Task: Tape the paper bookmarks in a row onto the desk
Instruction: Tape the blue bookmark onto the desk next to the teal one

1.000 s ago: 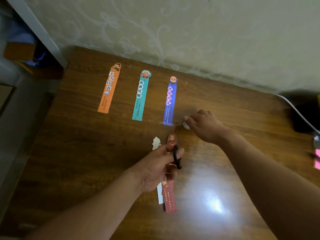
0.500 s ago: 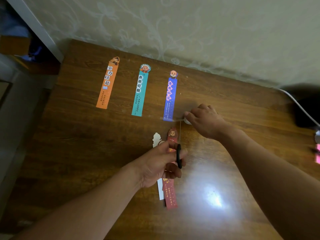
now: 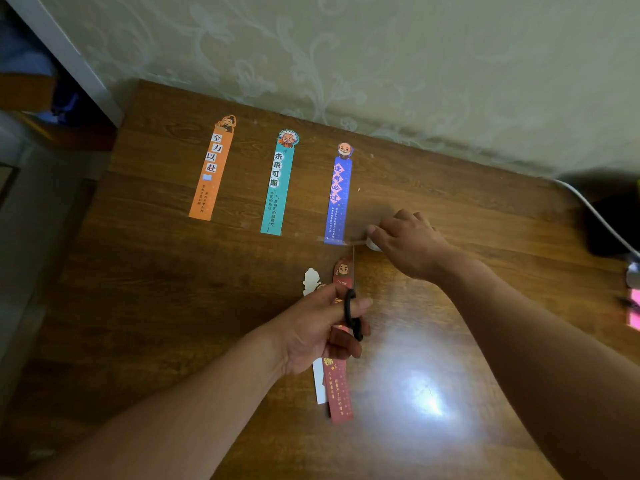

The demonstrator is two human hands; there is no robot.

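While the right hand (image 3: 412, 244) pinches tape (image 3: 346, 241) tight across the blue bookmark (image 3: 339, 195), left hand (image 3: 318, 327) fingers (image 3: 360, 303) grip scissors (image 3: 348, 311) to cut it.

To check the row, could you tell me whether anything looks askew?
The orange bookmark tilts more than the teal bookmark and blue bookmark; the red bookmark and white bookmark lie together outside the row.

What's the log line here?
step: cut tape strip | left hand: grips scissors | right hand: holds tape roll | tape strip: across blue bookmark bottom end | waiting: red bookmark, white bookmark
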